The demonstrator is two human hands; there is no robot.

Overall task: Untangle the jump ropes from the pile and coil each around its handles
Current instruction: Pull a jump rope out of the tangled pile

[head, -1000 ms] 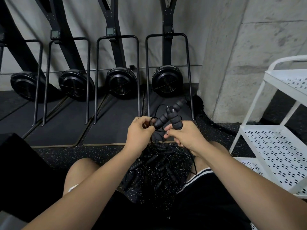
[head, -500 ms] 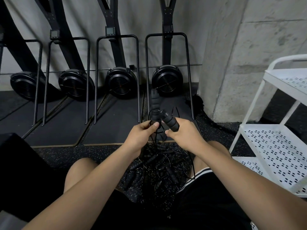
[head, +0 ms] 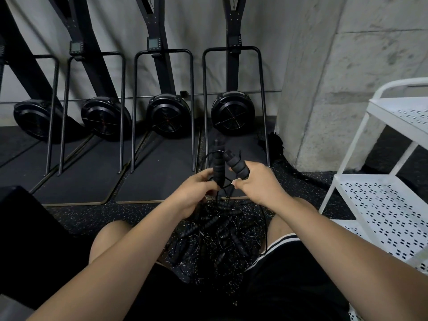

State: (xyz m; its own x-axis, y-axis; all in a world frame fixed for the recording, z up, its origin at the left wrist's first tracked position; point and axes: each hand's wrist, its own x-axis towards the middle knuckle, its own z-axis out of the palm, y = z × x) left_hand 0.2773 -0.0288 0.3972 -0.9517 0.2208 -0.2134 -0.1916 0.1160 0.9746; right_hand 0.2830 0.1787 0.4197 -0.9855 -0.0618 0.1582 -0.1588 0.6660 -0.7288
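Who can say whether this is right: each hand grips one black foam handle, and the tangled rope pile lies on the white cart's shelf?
Wrong place. The head view shows the rope pile on the floor between the knees, not on the white cart; the left hand and right hand each grip a foam handle.

Head-worn view, forward-down, close over hands (head: pixel 231 188)

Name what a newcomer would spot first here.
Centre frame, the left hand and right hand each grip a black ribbed foam jump-rope handle: the left handle near upright, the right handle tilted toward it. Below them, on the speckled black floor, lies a tangled pile of black jump ropes. A row of black fan-wheel machines lines the back, and a white perforated metal cart stands at the right.
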